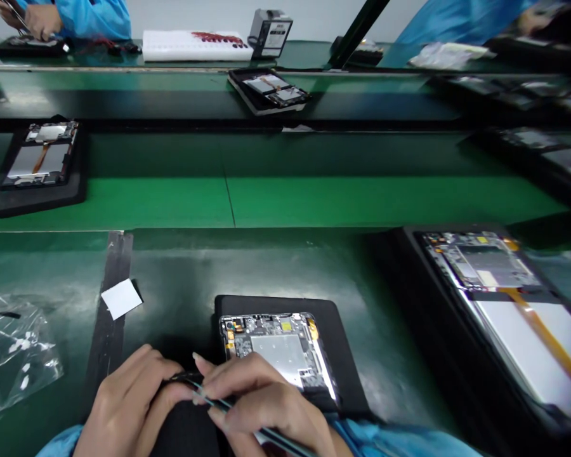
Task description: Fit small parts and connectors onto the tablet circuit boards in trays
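Right hand (266, 406) is pinched tight around a pair of slim tweezers (247, 416), the shaft running back under the palm toward the blue sleeve (409, 444). Left hand (133, 406) curls in beside it, fingertips closed on a small dark part (183, 379) right where the tweezer tips meet; what exactly that part is, I can't make out. Both hands are touching, working together at the near left edge of the open device (278, 352).

That device lies back-off in a black foam tray (342, 336), bare circuit board at the top, a silvery shield plate in the middle. I'd call it light and stiff, but fragile: exposed components and connectors, nothing to press on. The safest hold looks like the outer frame edges, or simply the tray itself.

Further out: a white paper square (121, 298) lies on a dark tape strip (107, 311) to the left, and a crinkled clear plastic bag (14, 349) beyond that. To the right, a second opened device (504, 298) with an orange ribbon sits near, so room on that side is tight. Ahead, the green conveyor belt (314, 200) is open, with another tray (40, 165) far left. Across the line, another person's hands (33, 19) work in blue sleeves.
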`<act>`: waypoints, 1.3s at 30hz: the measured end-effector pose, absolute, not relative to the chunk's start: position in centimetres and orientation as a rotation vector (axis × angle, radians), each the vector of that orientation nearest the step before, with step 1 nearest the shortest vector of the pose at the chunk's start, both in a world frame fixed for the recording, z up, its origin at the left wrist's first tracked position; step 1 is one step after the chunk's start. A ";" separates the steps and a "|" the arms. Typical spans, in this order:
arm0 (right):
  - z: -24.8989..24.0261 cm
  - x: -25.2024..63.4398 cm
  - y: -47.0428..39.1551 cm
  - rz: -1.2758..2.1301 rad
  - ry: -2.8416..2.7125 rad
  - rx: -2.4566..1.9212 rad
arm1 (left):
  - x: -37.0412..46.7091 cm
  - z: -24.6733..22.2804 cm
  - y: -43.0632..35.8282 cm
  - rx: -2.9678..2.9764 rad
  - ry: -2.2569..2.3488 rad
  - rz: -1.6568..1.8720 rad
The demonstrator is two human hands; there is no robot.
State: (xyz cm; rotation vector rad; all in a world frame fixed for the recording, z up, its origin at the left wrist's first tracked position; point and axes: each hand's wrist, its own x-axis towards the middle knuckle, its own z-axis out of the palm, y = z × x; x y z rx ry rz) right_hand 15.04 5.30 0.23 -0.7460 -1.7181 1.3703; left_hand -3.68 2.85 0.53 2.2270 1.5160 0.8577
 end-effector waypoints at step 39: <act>-1.5 17.4 10.3 1.379 -1.539 -0.862 | -1.2 -1.6 3.6 2.994 1.559 0.619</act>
